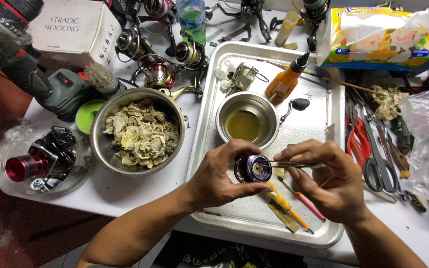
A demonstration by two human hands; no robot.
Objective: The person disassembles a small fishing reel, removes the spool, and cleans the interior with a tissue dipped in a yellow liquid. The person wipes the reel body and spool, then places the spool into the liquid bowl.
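The big metal tray (pixel 319 99) sits in the middle to catch little parts and drips. A bowl (pixel 101 144) of dirty wipes sits at nine o'clock from it. A small bowl (pixel 272 115) of yellow oil waits on the tray at twelve o'clock from the hands. The left hand (pixel 219 176) wraps tight round a dark spool (pixel 252 168), face up so the middle shows. The right hand (pixel 331 178), at three o'clock, pinches thin tweezers (pixel 286 163) that poke into the spool
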